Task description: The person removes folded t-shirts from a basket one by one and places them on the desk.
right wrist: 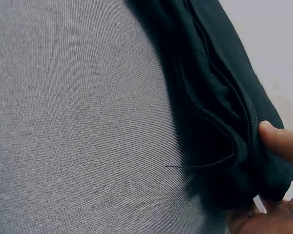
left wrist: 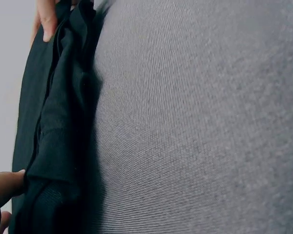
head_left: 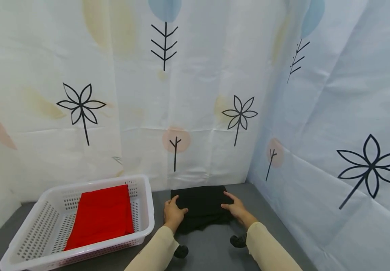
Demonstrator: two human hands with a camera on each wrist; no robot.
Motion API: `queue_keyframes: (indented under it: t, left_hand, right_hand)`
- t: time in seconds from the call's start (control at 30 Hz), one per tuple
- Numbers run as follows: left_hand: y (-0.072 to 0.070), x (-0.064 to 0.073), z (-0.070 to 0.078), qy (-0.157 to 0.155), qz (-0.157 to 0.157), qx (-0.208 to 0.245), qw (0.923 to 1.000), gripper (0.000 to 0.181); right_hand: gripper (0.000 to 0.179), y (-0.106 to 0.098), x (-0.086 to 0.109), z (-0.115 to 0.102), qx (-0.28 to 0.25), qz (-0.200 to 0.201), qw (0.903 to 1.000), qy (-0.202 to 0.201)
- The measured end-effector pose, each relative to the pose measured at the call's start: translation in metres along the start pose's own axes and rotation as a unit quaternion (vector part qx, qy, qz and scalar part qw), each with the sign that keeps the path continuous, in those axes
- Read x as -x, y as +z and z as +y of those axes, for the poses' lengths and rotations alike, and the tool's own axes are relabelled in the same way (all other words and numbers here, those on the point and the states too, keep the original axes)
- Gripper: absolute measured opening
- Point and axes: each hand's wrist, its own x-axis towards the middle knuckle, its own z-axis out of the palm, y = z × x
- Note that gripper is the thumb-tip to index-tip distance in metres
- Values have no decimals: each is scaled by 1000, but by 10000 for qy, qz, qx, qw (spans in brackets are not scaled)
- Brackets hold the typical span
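A folded black cloth (head_left: 199, 201) is to the right of the white basket (head_left: 42, 227), held between two hands at the grey desk (head_left: 211, 252). The left hand (head_left: 174, 213) pinches the cloth's end nearer the basket; the right hand (head_left: 237, 207) pinches the end farther from the basket (a thin dark strand (right wrist: 195, 166) pokes out of the folds there). Inside the basket lies a folded red cloth (head_left: 104, 214), apart from both hands. Behind the basket hangs a pale sheet (head_left: 140, 150) printed with black flowers and stems.
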Motion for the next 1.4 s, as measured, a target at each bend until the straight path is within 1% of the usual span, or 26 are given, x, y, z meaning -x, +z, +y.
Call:
queue_keyframes:
  t: [0.13,0.27,0.4,0.5,0.63,0.73,0.8,0.87,0.93,1.03,1.1,1.17,1.27,1.33,1.4]
  left_hand:
    - [-7,4,6,-40,65,7,10000,66]
    - [-14,8,15,-17,220,58,9997,64]
    - [-22,8,26,295,455,213,9983,58]
    - [-32,7,36,546,503,552,9957,55]
    - [-50,2,46,559,125,1182,9913,58]
    - [-65,-4,50,413,-177,1545,9870,60]
    - [-76,-8,51,374,-196,1661,9852,58]
    - [-87,-13,52,311,-203,1702,9847,57]
    - [-98,-16,51,311,-195,1734,9842,56]
    - [-114,-20,47,275,-190,1771,9836,55]
    - [-126,-22,44,320,-131,1824,9826,53]
    - [-137,-24,40,370,-7,1800,9830,51]
    - [-154,-29,33,503,349,1706,9834,49]
    - [-166,-32,26,489,524,1650,9837,48]
    - [-178,-35,20,433,607,1646,9835,47]
  right_hand:
    - [59,-3,-1,-5,13,274,9996,-58]
    - [60,-7,0,-14,81,742,9972,8]
    - [60,-8,2,-27,208,1046,9943,63]
    - [60,-5,4,-36,257,1039,9942,41]
    - [58,1,7,-50,217,910,9956,-81]
    - [56,9,9,-62,90,774,9967,-206]
    - [55,14,11,-70,-39,700,9972,-257]
    - [54,20,12,-78,-169,667,9971,-323]
    - [54,27,13,-84,-291,625,9968,-403]
    - [56,38,14,-91,-495,539,9963,-457]
    - [57,44,16,-95,-573,454,9959,-533]
    - [59,50,18,-99,-656,375,9954,-595]
    - [61,58,22,-105,-756,217,9941,-741]
    - [63,63,24,-109,-831,106,9933,-799]
    - [64,68,26,-112,-865,33,9929,-813]
